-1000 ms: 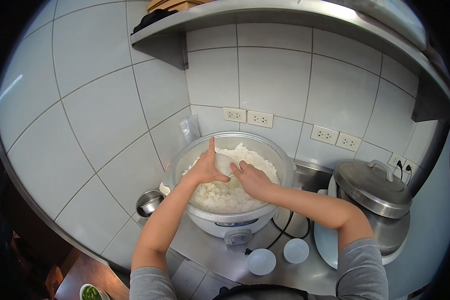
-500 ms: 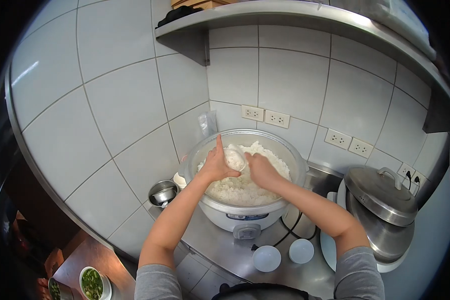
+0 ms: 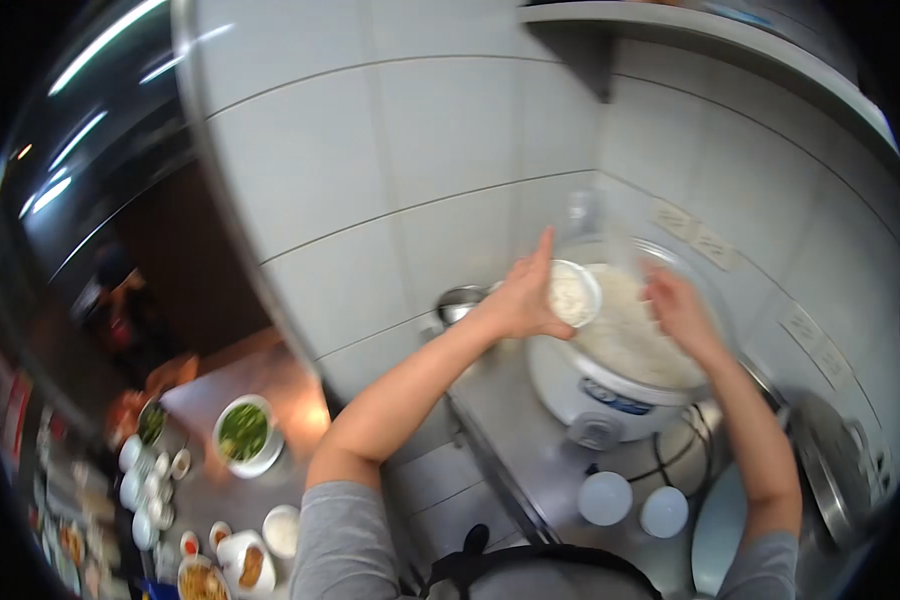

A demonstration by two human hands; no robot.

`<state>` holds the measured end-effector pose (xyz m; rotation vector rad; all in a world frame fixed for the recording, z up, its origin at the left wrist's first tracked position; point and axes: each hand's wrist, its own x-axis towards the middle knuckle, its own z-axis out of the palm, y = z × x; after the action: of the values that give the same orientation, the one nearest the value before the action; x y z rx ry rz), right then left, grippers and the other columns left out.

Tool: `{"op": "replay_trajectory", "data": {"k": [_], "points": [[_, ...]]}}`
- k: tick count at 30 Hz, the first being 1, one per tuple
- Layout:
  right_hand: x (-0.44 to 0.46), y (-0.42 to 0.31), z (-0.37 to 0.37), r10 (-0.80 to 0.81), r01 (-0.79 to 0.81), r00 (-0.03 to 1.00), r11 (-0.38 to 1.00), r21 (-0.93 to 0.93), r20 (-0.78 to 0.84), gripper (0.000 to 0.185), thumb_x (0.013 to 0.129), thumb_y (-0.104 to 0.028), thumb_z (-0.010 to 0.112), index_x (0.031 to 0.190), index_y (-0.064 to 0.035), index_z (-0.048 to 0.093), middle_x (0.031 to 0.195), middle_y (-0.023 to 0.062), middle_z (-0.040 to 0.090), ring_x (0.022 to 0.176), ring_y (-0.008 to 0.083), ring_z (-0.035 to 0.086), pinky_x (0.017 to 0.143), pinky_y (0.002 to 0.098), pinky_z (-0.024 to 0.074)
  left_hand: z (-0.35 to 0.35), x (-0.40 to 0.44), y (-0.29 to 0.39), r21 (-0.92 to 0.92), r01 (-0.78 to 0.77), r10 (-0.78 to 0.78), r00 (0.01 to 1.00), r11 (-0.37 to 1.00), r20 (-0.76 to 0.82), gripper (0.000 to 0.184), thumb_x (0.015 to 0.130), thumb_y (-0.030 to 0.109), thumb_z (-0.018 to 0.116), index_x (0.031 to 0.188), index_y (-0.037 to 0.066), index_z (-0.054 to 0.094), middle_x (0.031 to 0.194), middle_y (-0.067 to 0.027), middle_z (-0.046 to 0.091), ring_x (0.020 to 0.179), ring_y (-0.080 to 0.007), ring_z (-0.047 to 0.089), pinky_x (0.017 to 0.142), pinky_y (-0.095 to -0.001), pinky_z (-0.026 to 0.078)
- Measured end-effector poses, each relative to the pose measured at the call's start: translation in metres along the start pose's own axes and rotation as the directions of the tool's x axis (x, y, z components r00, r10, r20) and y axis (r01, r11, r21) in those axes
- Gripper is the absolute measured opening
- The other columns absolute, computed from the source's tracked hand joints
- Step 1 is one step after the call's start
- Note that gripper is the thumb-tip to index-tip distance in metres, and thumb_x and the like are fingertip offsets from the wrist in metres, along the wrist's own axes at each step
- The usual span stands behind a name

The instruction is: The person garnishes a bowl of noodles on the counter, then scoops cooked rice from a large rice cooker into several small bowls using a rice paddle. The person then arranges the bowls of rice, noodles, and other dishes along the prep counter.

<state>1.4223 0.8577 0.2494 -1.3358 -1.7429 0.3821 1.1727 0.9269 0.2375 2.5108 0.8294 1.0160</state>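
My left hand [image 3: 523,300] grips a small white bowl [image 3: 592,293] of cooked rice, thumb below and index finger pointing up. The bowl is tilted, its mouth facing me, near the left rim of a large rice cooker [image 3: 555,385]. White rice [image 3: 635,335] fills much of the cooker. Over the cooker's right part is my right hand [image 3: 678,310], fingers curled and smeared by motion. A pale blurred shape shows beside its fingertips; I cannot make out what it is.
Two white bowls [image 3: 605,498] stand before the cooker, cables beside them. A metal lid [image 3: 825,460] lies right. At left, a counter [image 3: 315,400] holds a tub of chopped greens [image 3: 245,432], small cups and food dishes. A steel pot [image 3: 460,303] sits by the wall; a shelf [image 3: 670,15] hangs above.
The view has swung left, bringing more of the left counter into sight. My right hand has moved away from the bowl, to the right. The bowl stays in my left hand, now by the cooker's left rim.
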Motion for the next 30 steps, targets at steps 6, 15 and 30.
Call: {"op": "replay_trajectory", "data": {"k": [6,15,30], "points": [[0.006,-0.012,-0.011,0.227,-0.223,0.974,0.936,0.271,0.018,0.043,0.09,-0.016,0.047,0.132,-0.0077,0.042,0.077,-0.0038,0.047,0.055,0.0022,0.039,0.041,0.0166,0.0319,-0.099,-0.156,0.01,-0.007,0.389,-0.383,0.904,0.921,-0.189,0.126,0.047,0.032,0.083,0.138,-0.006,0.005,0.118,-0.025,0.049,0.113,-0.0369,0.047,0.099,-0.0379,0.036],[0.002,-0.015,0.026,0.201,-0.225,0.973,0.937,0.265,0.117,0.046,0.09,-0.016,0.048,0.133,-0.0011,0.038,0.079,-0.0023,0.047,0.055,0.0014,0.04,0.038,0.0153,0.0319,-0.122,-0.437,-0.057,0.076,0.985,-0.719,0.164,0.153,-0.676,0.121,0.044,0.031,0.084,0.137,0.001,0.013,0.115,-0.0314,0.047,0.108,-0.0427,0.048,0.093,-0.0438,0.04],[-0.042,-0.055,0.024,0.164,-0.181,0.983,0.909,0.374,0.077,0.045,0.089,-0.02,0.053,0.129,-0.0018,0.044,0.083,-0.0012,0.056,0.063,0.0042,0.047,0.047,0.0188,0.0402,-0.099,-0.541,-0.136,-0.196,0.87,-0.63,-0.467,-0.452,-0.621,0.134,0.053,0.043,0.084,0.141,0.018,-0.013,0.144,-0.0296,0.005,0.125,-0.0538,0.024,0.103,-0.0569,0.025]]}}
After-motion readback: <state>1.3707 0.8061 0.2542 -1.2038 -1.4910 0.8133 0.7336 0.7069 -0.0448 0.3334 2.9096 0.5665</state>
